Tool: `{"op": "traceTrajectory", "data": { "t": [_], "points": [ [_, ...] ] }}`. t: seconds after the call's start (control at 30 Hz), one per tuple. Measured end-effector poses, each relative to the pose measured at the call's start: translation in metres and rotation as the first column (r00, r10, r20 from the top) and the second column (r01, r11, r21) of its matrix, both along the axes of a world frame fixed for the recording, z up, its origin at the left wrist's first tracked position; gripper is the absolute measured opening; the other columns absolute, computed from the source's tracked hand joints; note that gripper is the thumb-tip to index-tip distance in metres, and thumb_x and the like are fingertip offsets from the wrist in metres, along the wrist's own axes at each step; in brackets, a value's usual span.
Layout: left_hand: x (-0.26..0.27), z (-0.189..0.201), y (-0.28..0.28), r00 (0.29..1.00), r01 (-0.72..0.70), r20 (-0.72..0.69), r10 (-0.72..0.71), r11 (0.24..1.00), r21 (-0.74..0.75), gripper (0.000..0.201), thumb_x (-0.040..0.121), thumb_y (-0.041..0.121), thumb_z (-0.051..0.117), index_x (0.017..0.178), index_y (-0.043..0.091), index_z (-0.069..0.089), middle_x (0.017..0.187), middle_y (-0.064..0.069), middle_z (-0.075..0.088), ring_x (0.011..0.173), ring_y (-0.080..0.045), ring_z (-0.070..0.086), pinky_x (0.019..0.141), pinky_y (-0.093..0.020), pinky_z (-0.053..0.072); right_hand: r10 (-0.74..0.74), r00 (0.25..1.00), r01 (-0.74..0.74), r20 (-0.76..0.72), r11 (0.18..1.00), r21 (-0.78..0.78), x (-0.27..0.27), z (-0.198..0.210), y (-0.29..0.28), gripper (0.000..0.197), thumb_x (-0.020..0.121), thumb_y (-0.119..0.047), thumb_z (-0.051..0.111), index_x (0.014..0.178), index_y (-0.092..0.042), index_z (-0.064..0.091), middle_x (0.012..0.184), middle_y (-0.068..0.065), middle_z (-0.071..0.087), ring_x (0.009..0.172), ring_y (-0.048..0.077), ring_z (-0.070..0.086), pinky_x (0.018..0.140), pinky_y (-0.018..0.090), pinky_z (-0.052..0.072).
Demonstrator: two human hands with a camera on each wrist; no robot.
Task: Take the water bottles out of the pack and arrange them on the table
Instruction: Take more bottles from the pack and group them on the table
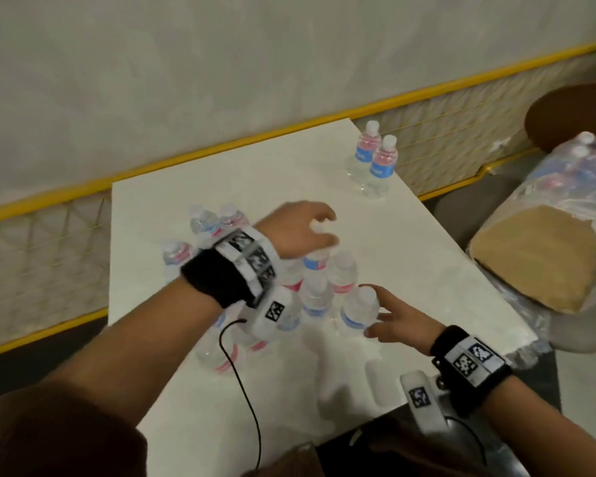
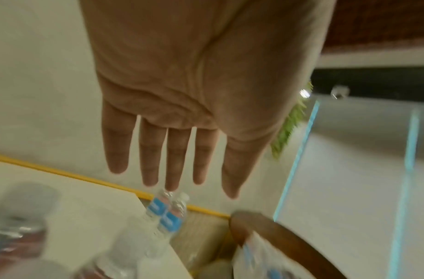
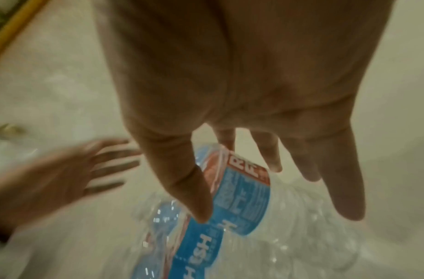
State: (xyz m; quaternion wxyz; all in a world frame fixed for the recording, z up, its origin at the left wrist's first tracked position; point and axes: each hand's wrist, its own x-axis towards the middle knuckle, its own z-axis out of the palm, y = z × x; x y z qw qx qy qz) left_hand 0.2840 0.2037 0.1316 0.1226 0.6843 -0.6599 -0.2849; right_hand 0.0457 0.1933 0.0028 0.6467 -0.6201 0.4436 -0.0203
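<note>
The right hand (image 1: 398,318), fingers loosely spread, touches a clear plastic water bottle with a blue-and-red label (image 1: 358,309) without gripping it. The left hand (image 1: 303,232) hovers flat and empty over the cluster of bottles (image 1: 315,290) on the white table (image 1: 427,290). The plastic-wrapped pack (image 1: 572,177) on a chair still holds bottles, so the task looks roughly half done.

The left forearm (image 1: 193,297) and its wristband cover several bottles (image 1: 319,297) in the near cluster, so their count cannot be told. In the left wrist view, the nearest bottles (image 2: 22,217) are blurred past reading. The pack (image 1: 565,201) is cut off by the right edge of the head view.
</note>
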Motion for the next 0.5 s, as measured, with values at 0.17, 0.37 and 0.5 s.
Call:
{"op": "traceTrajectory", "data": {
  "t": [0.17, 0.37, 0.5],
  "points": [
    [0.1, -0.002, 0.044, 0.881, -0.449, -0.26, 0.395, 0.872, -0.197, 0.034, 0.089, 0.028, 0.062, 0.122, 0.02, 0.058, 0.133, 0.002, 0.052, 0.127, -0.015, 0.044, 0.103, -0.026, 0.033, -0.477, 0.872, 0.375, 0.112, 0.796, 0.475, 0.011, -0.009, 0.011, 0.073, 0.063, -0.032, 0.068, 0.133, -0.039, 0.046, 0.132, 0.001, 0.052, 0.122, 0.032, 0.047, 0.092, 0.054, 0.045],
    [0.167, -0.059, 0.093, 0.733, -0.671, -0.16, 0.661, 0.741, -0.015, 0.062, 0.088, 0.038, 0.062, 0.142, 0.024, 0.035, 0.15, -0.013, 0.026, 0.138, -0.026, 0.031, 0.112, -0.036, 0.027, -0.541, 0.841, 0.484, 0.016, 0.764, 0.427, 0.052, -0.001, 0.038, 0.045, 0.091, -0.06, 0.036, 0.118, -0.032, 0.057, 0.139, 0.01, 0.049, 0.106, 0.03, 0.056, 0.089, 0.052, 0.048],
    [0.161, -0.087, 0.103, 0.797, -0.602, -0.049, 0.601, 0.798, 0.002, 0.071, 0.083, 0.041, 0.066, 0.144, 0.024, 0.034, 0.154, -0.018, 0.016, 0.144, -0.03, 0.018, 0.115, -0.037, 0.021, -0.489, 0.871, 0.427, 0.043, 0.799, 0.423, 0.074, -0.001, 0.049, 0.055, 0.094, -0.052, 0.035, 0.131, -0.015, 0.05, 0.14, 0.025, 0.041, 0.099, 0.037, 0.056, 0.073, 0.039, 0.044]
  ]
}}
